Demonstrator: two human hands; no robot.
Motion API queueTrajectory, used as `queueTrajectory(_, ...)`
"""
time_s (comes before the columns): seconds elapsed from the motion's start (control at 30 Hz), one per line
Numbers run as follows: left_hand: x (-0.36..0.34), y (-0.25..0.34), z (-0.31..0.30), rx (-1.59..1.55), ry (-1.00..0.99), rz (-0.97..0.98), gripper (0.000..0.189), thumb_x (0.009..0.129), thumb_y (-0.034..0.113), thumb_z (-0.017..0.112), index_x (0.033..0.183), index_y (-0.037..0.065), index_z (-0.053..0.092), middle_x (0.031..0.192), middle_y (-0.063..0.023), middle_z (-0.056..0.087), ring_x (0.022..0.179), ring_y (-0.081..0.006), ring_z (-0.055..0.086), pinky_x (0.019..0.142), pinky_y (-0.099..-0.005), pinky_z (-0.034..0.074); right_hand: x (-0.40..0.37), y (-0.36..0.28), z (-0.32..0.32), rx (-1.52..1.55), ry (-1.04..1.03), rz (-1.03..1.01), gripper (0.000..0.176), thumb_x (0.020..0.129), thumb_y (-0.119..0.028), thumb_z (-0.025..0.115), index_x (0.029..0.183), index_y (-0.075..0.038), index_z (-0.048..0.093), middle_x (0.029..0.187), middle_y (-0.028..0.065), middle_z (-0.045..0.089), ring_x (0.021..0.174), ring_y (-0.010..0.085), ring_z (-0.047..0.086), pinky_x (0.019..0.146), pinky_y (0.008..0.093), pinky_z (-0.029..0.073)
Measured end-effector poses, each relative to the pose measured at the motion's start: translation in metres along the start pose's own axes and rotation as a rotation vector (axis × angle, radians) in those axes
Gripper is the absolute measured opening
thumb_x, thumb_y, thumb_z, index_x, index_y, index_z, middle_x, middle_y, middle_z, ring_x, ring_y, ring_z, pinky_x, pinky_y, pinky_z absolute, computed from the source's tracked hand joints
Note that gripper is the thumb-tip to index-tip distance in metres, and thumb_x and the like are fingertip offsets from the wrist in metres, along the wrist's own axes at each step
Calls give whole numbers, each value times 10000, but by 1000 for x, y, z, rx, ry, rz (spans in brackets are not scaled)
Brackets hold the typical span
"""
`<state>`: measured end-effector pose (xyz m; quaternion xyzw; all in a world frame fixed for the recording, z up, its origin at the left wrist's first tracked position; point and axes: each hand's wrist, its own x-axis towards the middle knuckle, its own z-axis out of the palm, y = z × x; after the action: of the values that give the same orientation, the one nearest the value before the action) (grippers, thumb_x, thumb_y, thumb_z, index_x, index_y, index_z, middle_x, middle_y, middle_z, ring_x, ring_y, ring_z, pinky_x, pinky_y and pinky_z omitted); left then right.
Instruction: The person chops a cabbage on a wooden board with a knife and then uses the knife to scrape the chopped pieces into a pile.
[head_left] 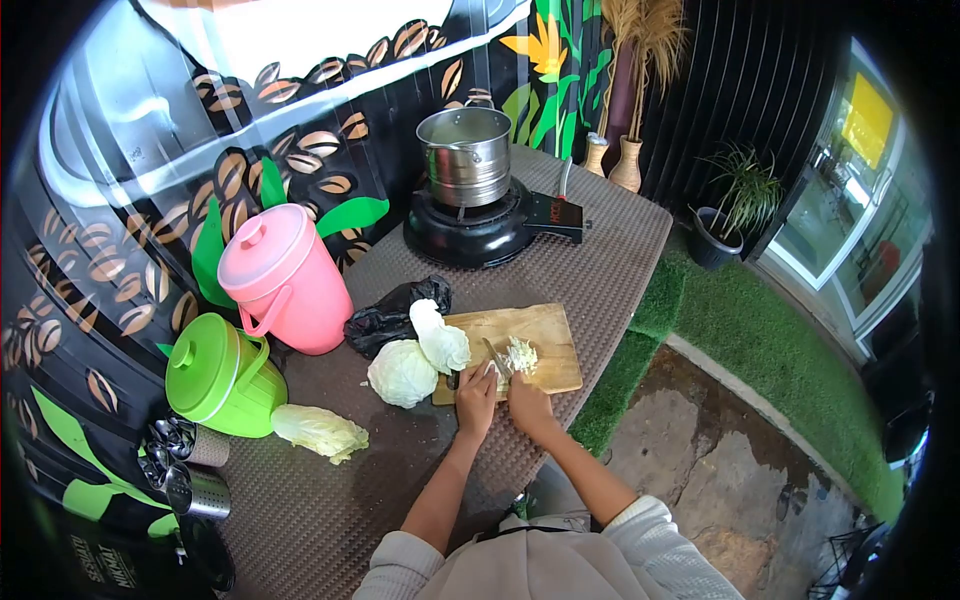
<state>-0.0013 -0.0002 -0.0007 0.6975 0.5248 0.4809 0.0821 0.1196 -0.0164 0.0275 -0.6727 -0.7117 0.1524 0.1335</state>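
My right hand (530, 408) is closed around the handle of a knife (494, 352), its blade angled up and left over the wooden cutting board (562, 345). Close beside it, my left hand (476, 402) rests at the board's near edge, fingers bent over a small piece of cabbage that they mostly hide. Shredded cabbage (521, 355) lies in a little heap just beyond the blade. Left of the board sits a cabbage head (402, 374), with a loose cabbage leaf (440, 338) leaning against it and overlapping the board's corner.
A black plastic bag (385, 318) lies behind the cabbage. Napa cabbage (320, 432), a green lidded bucket (222, 380) and a pink one (285, 285) stand leftward. At the back, a steel pot (464, 160) sits on a black gas stove (470, 232). Metal cups (197, 490) hold the left edge.
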Motion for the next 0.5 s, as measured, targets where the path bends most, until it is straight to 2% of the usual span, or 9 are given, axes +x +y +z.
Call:
queueTrajectory(0.1, -1, -1, 0, 11, 7, 4, 190, 795, 50, 634, 966, -21, 676, 1090, -117, 640, 927, -269, 566, 814, -343, 467, 3, 4, -14, -41, -67, -110, 194, 837, -101, 488, 975, 27, 440, 714, 222, 632, 688, 375, 653, 596, 458, 536)
queueTrajectory(0.17, -1, -2, 0, 30, -11, -4, 190, 794, 46, 635, 968, -21, 675, 1094, -116, 638, 935, -269, 567, 817, -342, 466, -18, -5, -26, -106, -79, -106, 181, 837, -103, 490, 956, 27, 451, 716, 216, 634, 686, 383, 650, 592, 455, 534)
queueTrajectory(0.3, 0, 1, -1, 11, 21, 22, 184, 795, 53, 638, 955, -29, 675, 1106, -113, 635, 932, -268, 565, 814, -343, 469, -27, -2, 12, -70, 21, 11, 195, 836, -106, 498, 964, 31, 446, 755, 232, 634, 725, 389, 651, 602, 473, 528)
queueTrajectory(0.37, 2, 2, -3, 33, 28, 41, 180, 767, 40, 642, 924, -38, 679, 1060, -114, 651, 894, -256, 582, 764, -344, 498, -14, -1, 12, -3, 9, 37, 222, 839, -120, 496, 987, 36, 445, 795, 249, 633, 752, 383, 652, 624, 473, 529)
queueTrajectory(0.5, 5, 5, -5, 25, 26, 67, 202, 738, 31, 645, 923, -40, 680, 1073, -116, 647, 905, -255, 579, 774, -344, 498, 9, -3, -8, -18, -121, -13, 282, 865, -147, 476, 1070, 43, 441, 825, 257, 637, 765, 389, 650, 630, 453, 531)
